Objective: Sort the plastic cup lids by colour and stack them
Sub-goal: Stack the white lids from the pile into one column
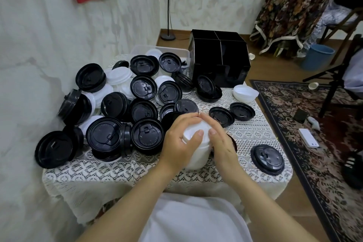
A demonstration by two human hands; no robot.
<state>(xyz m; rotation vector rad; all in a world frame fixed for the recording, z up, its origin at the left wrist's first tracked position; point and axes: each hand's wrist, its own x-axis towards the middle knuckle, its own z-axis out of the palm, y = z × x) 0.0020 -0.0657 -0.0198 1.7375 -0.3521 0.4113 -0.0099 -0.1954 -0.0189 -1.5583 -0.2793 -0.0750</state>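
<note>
Bench [245,179], draped in a cream lace cloth [121,165] with an openwork pattern. Left half: heap of black lids [107,136], round glossy plastic with raised rims and moulded sip tabs, lying flat, tilted or on edge, some nested in short stacks. White lids [119,76], matte and translucent, are mixed into the heap, mostly toward the rear and partly buried. Rear of the heap: clear plastic tub [176,50], rectangular, holding more lids. Centre front: white stack [196,155], a smooth column of nested white lids with a domed top, upright on the cloth just right of the heap. Left hand [179,143] grasps its left side, fingers curled round the far edge and thumb laid on the dome. Right hand [222,143] clasps the right side, fingers wrapped over the far edge and meeting the left fingertips, thumb on the dome beside the other thumb. Rear centre: black box [220,59], glossy and square-edged, divided into four compartments. Right of the hands: two black lids [242,111] lying flat, side by side. Behind them: nested white lids, upturned [245,92]. Right front edge: low black stack [268,158], flat. Floor at right: patterned floral rug [314,143].
</note>
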